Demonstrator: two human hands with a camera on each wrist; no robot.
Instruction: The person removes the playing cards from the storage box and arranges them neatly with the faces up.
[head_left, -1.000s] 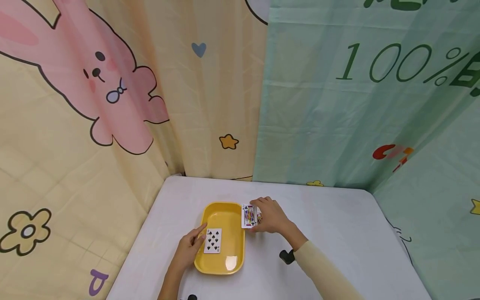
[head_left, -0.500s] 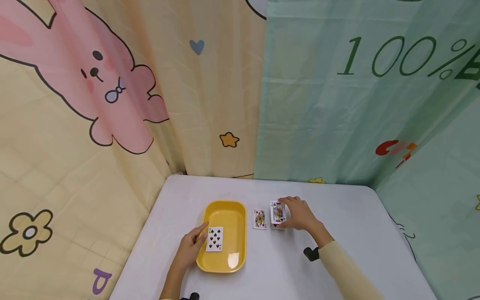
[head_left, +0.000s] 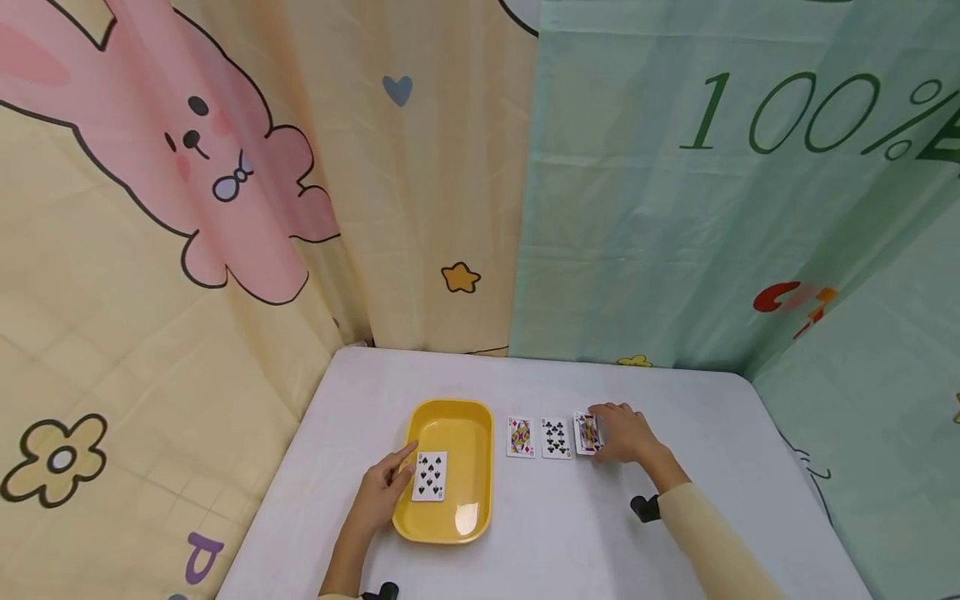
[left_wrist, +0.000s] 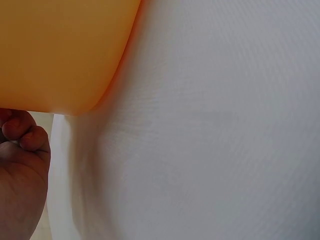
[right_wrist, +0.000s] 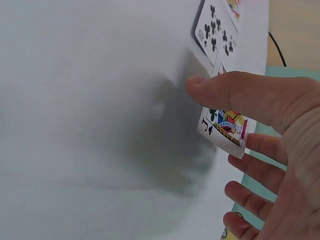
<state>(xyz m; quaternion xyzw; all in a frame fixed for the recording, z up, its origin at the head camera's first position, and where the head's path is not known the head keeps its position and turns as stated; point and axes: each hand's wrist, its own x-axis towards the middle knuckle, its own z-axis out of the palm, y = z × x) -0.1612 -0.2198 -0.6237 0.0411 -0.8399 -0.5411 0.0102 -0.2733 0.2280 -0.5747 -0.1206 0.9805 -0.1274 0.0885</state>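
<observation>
My right hand pinches a jack of clubs by its edges, thumb on one side and fingertips on the other. In the right wrist view this jack faces up, close to the table. Just left of it lies a ten of clubs, then a red diamond face card. A yellow tray stands further left, with a spade number card inside against its left wall. Gripping the tray's left rim is my left hand; the left wrist view shows curled fingers below the tray.
A white cloth covers the table. Patterned curtains hang behind its back edge and along both sides. A black wrist strap piece shows at my right wrist and another at my left.
My right hand has moved rightward from the tray's edge. The diamond face card and the ten of clubs now lie on the table, while the jack stays in my fingers. My left hand has kept its place.
</observation>
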